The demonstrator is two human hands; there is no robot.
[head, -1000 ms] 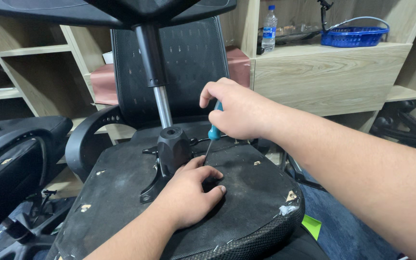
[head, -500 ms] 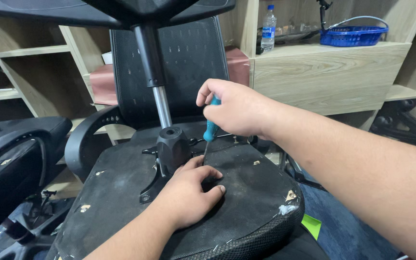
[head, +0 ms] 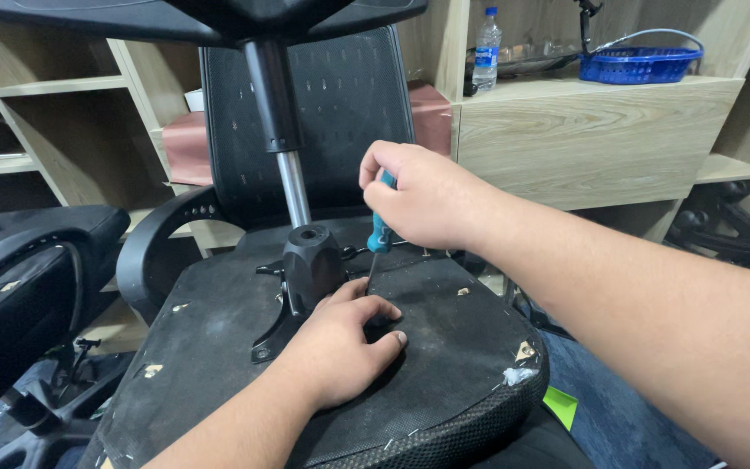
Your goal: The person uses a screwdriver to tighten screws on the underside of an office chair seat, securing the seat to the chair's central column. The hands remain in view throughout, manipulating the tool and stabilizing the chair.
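The tip of the screwdriver (head: 378,236) was hidden where its thin shaft ran down behind the fingers of the left hand (head: 338,345), so whatever it met on the seat underside (head: 219,347) could not be made out. Most of its teal handle was also covered, since the right hand (head: 418,201) was clenched around it from above, leaving only a short stretch of teal and the bare shaft in sight. The tool stood nearly upright, just right of the black mechanism hub (head: 310,265) at the middle of the upturned chair seat. The left hand lay palm down on the dusty black underside, fingers curled at the shaft's foot, gripping nothing that could be seen. Both forearms were cut off by the frame's lower edge.

The gas-lift column (head: 281,139) rose from the hub to the chair base (head: 201,17), which was cropped at the top. The seat's rounded mesh edge (head: 479,417) fell away close to the right of the left hand, while bare underside stretched to its left. A black armrest (head: 154,243) curved beside the seat's far left edge. Another black chair (head: 19,278) crowded the left side. Behind stood a wooden cabinet (head: 592,139) bearing a water bottle (head: 486,50) and a blue basket (head: 640,62).
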